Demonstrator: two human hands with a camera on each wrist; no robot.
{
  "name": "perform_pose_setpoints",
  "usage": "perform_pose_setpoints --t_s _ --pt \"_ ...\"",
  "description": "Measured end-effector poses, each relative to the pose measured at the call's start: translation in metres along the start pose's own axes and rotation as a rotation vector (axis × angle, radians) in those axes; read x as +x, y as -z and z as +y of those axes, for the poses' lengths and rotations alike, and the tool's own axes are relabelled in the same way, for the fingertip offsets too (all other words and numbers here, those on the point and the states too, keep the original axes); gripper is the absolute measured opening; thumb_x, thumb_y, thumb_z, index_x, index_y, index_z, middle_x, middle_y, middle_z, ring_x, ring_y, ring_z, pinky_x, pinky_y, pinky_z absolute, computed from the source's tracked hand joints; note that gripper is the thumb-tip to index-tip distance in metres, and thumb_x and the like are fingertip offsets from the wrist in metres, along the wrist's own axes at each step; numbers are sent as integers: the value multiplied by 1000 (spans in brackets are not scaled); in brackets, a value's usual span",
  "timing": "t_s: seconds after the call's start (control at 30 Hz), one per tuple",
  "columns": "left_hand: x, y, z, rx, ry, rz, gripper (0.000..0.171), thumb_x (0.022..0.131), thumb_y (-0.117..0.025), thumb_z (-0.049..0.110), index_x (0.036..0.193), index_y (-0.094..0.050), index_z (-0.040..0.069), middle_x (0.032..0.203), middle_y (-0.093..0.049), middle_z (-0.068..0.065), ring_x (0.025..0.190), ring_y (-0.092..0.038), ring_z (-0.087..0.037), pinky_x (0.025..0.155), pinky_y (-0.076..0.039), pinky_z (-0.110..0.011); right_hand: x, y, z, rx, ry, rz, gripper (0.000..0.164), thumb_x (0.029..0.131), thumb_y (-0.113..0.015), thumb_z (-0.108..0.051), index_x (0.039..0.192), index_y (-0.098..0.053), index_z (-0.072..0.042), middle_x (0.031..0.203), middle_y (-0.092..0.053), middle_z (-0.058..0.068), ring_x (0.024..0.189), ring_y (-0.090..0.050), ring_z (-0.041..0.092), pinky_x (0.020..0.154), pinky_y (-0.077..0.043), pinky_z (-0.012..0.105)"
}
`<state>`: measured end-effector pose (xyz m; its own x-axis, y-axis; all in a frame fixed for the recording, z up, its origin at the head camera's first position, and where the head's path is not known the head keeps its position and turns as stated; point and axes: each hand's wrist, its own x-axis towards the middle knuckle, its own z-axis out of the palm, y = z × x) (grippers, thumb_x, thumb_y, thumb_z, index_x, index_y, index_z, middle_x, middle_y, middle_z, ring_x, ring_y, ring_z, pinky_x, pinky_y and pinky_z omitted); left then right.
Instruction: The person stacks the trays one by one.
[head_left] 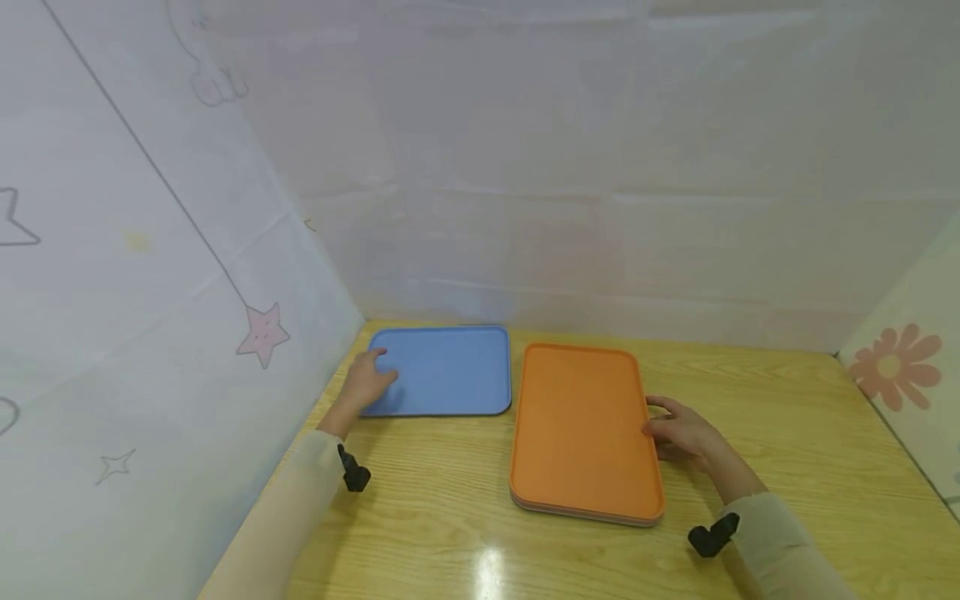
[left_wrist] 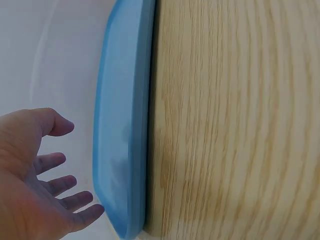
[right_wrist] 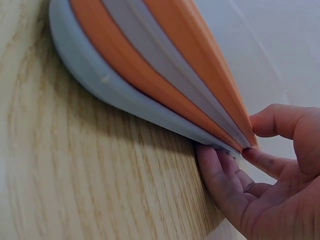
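Observation:
A blue tray (head_left: 450,371) lies crosswise at the back left of the table. Over its left end hovers my left hand (head_left: 367,379), fingers spread and holding nothing; in the left wrist view the hand (left_wrist: 37,180) appears beside the tray's raised rim. To the right, a stack of trays has an orange tray (head_left: 581,425) on top, lengthwise. My right hand (head_left: 686,432) grips the stack's right edge. The right wrist view shows the thumb at the top orange rim and curled fingers (right_wrist: 215,172) by the pale blue-grey bottom tray (right_wrist: 105,85), their tips partly hidden.
The wood-grain table (head_left: 420,508) meets a pale sheet wall (head_left: 600,167) at the back. A left wall (head_left: 150,333) with star drawings and a right wall with a flower print (head_left: 892,367) flank it.

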<state>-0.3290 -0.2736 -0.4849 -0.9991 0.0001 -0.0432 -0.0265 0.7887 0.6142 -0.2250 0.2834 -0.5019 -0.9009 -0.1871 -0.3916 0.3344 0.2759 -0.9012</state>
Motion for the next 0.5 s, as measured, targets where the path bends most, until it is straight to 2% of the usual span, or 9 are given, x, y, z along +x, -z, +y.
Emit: perform_pose_setpoints --t_s 0.23,0.5 --pt "12 2 -14 103 46 21 71 98 -59 24 156 -28 -4 155 -25 -36 140 -26 -56 109 -35 -67 0 -1 0 0 -15 11 79 96 -64 -10 160 -18 -2 139 -46 30 101 -69 22 83 -61 41" --pt "20 -1 -28 203 124 32 75 99 -55 28 156 -23 -7 155 -25 -36 140 -25 -57 112 -30 -68 -2 -3 -1 -14 8 8 79 96 -64 -9 160 -17 0 144 -41 34 103 -68 23 83 -61 40"
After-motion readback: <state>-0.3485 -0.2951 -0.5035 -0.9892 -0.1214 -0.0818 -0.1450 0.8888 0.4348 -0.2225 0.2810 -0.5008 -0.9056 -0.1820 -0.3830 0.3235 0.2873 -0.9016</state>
